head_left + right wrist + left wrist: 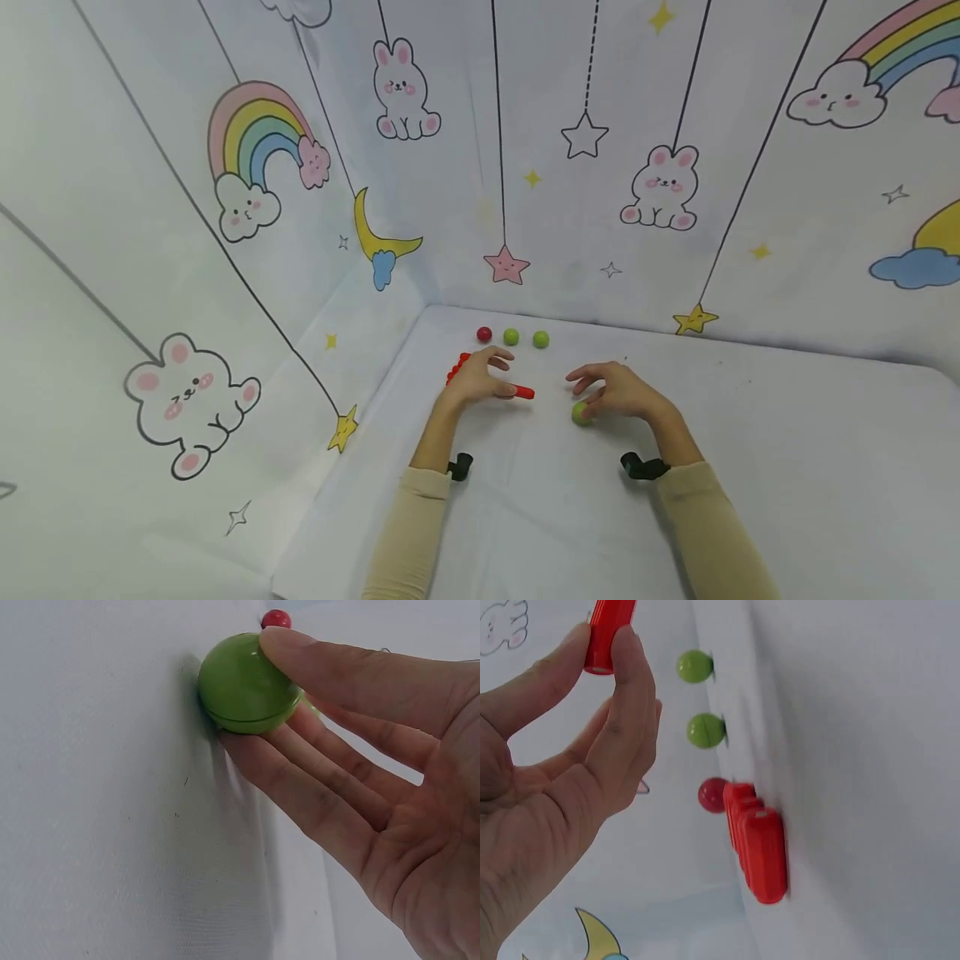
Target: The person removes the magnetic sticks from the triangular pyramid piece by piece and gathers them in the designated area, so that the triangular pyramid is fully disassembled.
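Observation:
Between thumb and fingertips, my left hand [477, 380] pinches a red ridged stick [523, 392]; in the left wrist view the stick [609, 636] is held off the table. Beneath and beside that hand lie several more red pieces [764, 855], partly hidden by it in the head view. My right hand [619, 392] has its thumb and fingers around a green ball [580, 413]. A seam runs round this ball [246, 686] in the right wrist view, where it sits at the table surface.
At the back of the table stand a red ball [484, 334] and two green balls, one in the middle [511, 337] and one on the right [541, 339]. Behind them rises a white cloth wall [555, 275] with printed cartoons. White cloth covers the table [787, 467].

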Demonstrator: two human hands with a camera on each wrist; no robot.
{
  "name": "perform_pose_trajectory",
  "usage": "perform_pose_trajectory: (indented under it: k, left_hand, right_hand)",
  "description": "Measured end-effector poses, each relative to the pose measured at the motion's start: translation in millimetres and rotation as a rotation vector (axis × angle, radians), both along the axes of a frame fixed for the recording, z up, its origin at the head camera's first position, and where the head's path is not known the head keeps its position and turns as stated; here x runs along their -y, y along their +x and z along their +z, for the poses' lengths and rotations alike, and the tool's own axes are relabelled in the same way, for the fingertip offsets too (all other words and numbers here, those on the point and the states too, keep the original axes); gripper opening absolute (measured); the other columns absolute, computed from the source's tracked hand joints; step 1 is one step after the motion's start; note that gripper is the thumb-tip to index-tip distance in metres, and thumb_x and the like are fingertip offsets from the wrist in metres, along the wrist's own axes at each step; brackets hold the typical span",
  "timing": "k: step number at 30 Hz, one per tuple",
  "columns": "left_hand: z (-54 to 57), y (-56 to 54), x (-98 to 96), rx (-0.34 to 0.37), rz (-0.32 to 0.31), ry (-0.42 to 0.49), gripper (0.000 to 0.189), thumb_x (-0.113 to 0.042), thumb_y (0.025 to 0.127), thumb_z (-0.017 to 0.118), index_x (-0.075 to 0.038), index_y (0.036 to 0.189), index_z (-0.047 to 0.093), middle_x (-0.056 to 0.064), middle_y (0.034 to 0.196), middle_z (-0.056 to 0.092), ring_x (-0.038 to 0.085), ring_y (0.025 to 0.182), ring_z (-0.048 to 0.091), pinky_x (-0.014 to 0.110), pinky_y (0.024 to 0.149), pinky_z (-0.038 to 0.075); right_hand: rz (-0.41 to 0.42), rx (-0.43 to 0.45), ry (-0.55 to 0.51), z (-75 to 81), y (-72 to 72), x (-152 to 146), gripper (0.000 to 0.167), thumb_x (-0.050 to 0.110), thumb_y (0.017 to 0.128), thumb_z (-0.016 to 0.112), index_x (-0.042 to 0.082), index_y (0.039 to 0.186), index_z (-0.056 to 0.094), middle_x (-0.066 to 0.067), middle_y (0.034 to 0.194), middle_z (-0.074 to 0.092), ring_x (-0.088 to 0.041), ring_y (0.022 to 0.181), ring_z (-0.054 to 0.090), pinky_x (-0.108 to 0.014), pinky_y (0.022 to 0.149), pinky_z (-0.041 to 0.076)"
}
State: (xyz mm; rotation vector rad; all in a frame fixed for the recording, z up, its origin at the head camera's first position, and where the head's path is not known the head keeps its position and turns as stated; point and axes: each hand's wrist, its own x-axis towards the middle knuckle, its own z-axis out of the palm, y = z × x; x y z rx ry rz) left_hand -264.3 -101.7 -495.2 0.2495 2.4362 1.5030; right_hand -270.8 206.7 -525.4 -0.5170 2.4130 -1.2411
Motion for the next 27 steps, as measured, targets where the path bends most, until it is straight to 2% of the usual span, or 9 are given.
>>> perform_pose_trajectory:
  k: [3, 6, 12, 17, 22, 27]
  left_hand:
    - [3.5, -0.5, 21.8, 0.004, -0.035, 0.008, 0.059, -0.009, 0.086, 0.085, -0.011, 0.139, 0.060, 0.023, 0.140, 0.059, 0.027, 0.101, 0.071, 0.038, 0.091, 0.057]
    - [4.0, -1.3, 42.9, -0.009, -0.032, -0.009, 0.062, -0.011, 0.085, 0.086, -0.009, 0.141, 0.059, 0.022, 0.140, 0.059, 0.031, 0.112, 0.064, 0.039, 0.092, 0.057]
    - [4.0, -3.3, 77.1, 0.030, 0.061, -0.058, 0.070, -0.014, 0.085, 0.086, -0.008, 0.147, 0.055, 0.020, 0.141, 0.057, 0.033, 0.117, 0.059, 0.041, 0.092, 0.056]
    - [1.5, -3.4, 100.5, 0.056, 0.146, -0.065, 0.070, -0.013, 0.086, 0.085, -0.007, 0.148, 0.053, 0.022, 0.140, 0.057, 0.032, 0.111, 0.063, 0.043, 0.094, 0.056]
    - [-4.1, -2.8, 112.7, 0.100, 0.192, -0.066, 0.069, -0.010, 0.085, 0.086, -0.006, 0.147, 0.054, 0.022, 0.135, 0.059, 0.029, 0.102, 0.067, 0.039, 0.092, 0.057]
    - [-10.9, -4.4, 111.4, 0.128, 0.206, -0.096, 0.068, -0.011, 0.084, 0.088, -0.004, 0.144, 0.056, 0.022, 0.129, 0.062, 0.030, 0.103, 0.066, 0.036, 0.088, 0.059]
  right_hand:
    - [0.012, 0.001, -0.020, 1.4, -0.8, -1, 0.066, 0.004, 0.078, 0.089, 0.007, 0.138, 0.065, -0.010, 0.116, 0.071, -0.021, 0.096, 0.073, -0.038, 0.084, 0.059]
    - [0.026, -0.002, -0.036, 2.2, -0.9, 0, 0.066, 0.003, 0.077, 0.089, 0.005, 0.138, 0.064, -0.011, 0.116, 0.071, -0.021, 0.095, 0.073, -0.037, 0.083, 0.059]
    - [0.024, -0.003, -0.037, 4.7, 2.0, 0, 0.064, 0.004, 0.079, 0.089, 0.002, 0.138, 0.064, -0.014, 0.116, 0.071, -0.021, 0.097, 0.073, -0.036, 0.083, 0.059]
    - [0.027, -0.036, -0.039, 5.9, 3.4, -1, 0.063, 0.003, 0.079, 0.089, 0.000, 0.136, 0.064, -0.015, 0.113, 0.072, -0.024, 0.096, 0.074, -0.038, 0.081, 0.061]
    - [0.027, -0.038, -0.030, 4.0, 3.4, 1, 0.064, 0.005, 0.078, 0.090, 0.000, 0.136, 0.064, -0.014, 0.113, 0.073, -0.023, 0.096, 0.073, -0.035, 0.080, 0.060]
    - [0.012, -0.038, -0.010, 4.1, 3.3, 4, 0.065, 0.007, 0.078, 0.091, 0.001, 0.136, 0.064, -0.012, 0.111, 0.073, -0.021, 0.096, 0.073, -0.033, 0.079, 0.060]
